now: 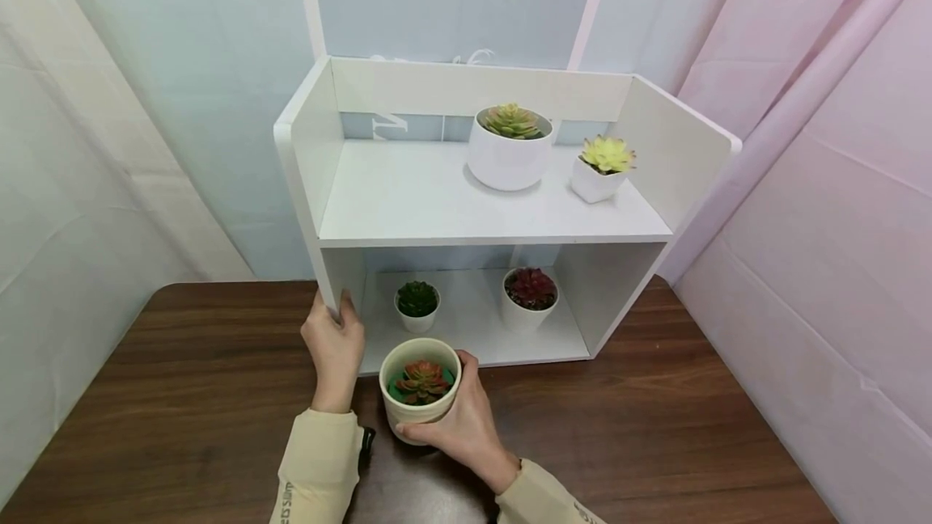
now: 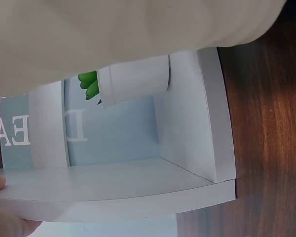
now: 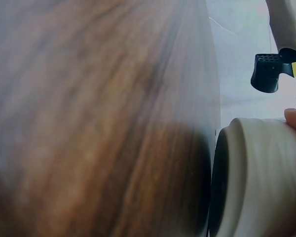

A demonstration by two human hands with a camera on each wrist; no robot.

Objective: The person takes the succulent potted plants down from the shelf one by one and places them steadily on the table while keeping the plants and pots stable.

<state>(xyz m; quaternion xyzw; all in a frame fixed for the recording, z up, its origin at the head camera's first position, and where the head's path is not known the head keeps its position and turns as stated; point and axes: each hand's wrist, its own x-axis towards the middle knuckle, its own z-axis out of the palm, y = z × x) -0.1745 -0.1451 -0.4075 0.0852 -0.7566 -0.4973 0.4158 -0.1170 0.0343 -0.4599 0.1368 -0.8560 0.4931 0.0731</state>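
Round, matte cream pot (image 1: 418,395) sits gripped in the right hand (image 1: 459,423); left hand (image 1: 335,346) clasps the smooth white shelf's (image 1: 466,209) edge.

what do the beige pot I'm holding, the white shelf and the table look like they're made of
Beige pot: likely matte ceramic, possibly plastic; thick rounded rim, dull even surface.
White shelf: probably laminated or painted board; flat panels with a smooth, faintly glossy skin and rounded corners.
Table: dark wood or wood-look laminate; streaky brown grain with a soft sheen. Solid or veneer, I cannot tell.
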